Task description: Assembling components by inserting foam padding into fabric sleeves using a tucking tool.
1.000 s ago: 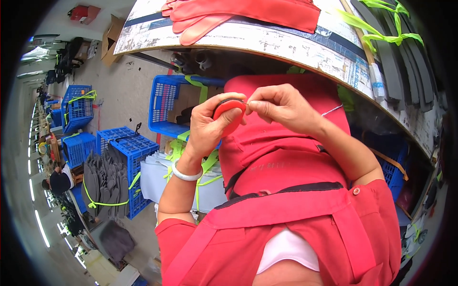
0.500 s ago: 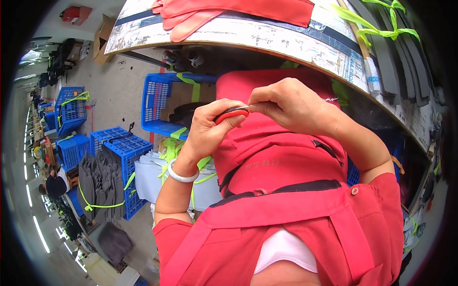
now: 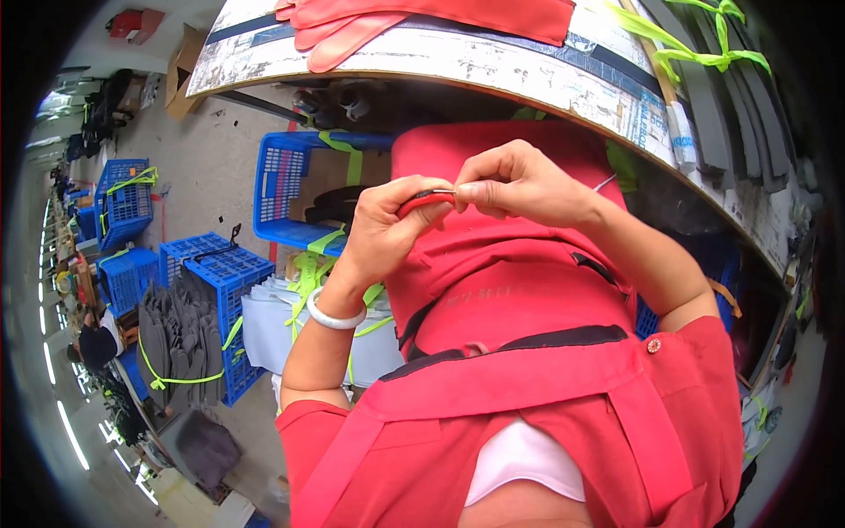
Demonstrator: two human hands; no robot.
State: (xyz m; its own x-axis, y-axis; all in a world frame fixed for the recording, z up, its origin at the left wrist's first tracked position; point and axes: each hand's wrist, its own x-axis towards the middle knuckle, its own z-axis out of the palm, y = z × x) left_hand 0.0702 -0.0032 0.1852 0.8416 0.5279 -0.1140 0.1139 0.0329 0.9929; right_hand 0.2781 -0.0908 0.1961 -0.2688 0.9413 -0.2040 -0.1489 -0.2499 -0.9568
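Over my lap, my left hand (image 3: 387,220) is closed around a small tool with a red-and-black grip (image 3: 424,203). Its thin metal tip points to the right and its kind is hard to make out. Thumb and fingers of my right hand (image 3: 515,185) are pinched together right at that tip. What sits between them is too small to tell. A short white thread (image 3: 604,182) shows by the right wrist. Beneath both hands lies the red apron (image 3: 480,290) over my lap.
Ahead stands a worn white table (image 3: 493,75) bearing red gloves (image 3: 431,16) and tied dark grey strips (image 3: 748,123). To the left are a blue crate (image 3: 275,189), a bundle of pale sheets (image 3: 268,330) tied with green straps, and dark grey gloves (image 3: 180,339) beside another crate (image 3: 233,273).
The tool in my left hand has turned slightly, and the right-hand fingers have shifted a little at its tip. The whole view has moved slightly.
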